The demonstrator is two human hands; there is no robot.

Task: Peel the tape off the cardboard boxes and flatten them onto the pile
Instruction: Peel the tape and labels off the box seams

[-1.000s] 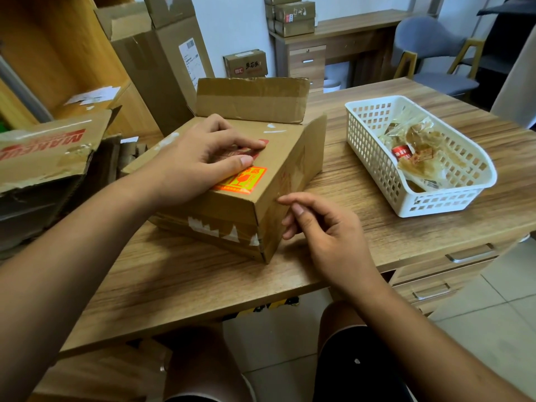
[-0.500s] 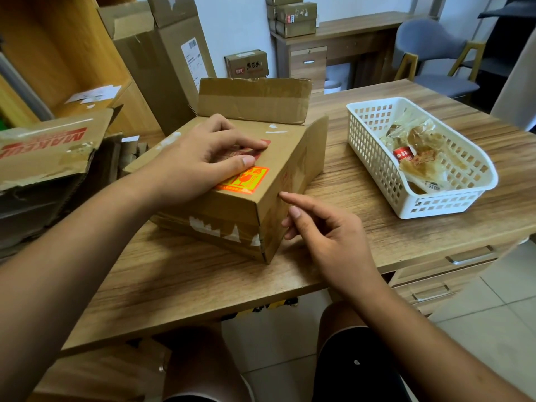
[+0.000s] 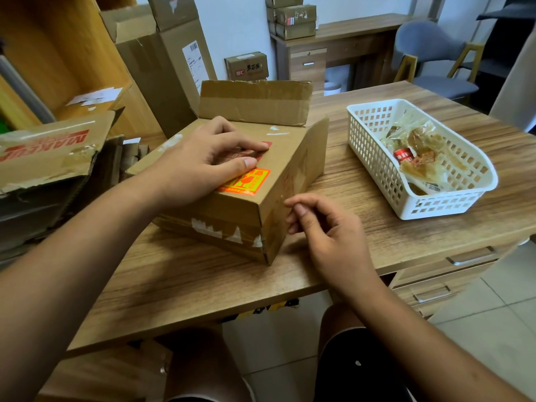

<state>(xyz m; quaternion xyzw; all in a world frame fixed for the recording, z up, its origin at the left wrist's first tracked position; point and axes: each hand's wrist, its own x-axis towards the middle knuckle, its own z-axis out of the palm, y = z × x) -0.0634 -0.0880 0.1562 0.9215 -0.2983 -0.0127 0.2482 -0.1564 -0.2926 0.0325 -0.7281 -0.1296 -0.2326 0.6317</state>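
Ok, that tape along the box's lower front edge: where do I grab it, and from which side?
Pinch the ragged end of the tape by the near right corner of the box, coming from the right with the right hand, which is at that corner. The torn white edges likely offer a lip to lift; the left hand presses on top.

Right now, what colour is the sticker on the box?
The sticker is fluorescent orange with a yellow panel, clearest in head view.
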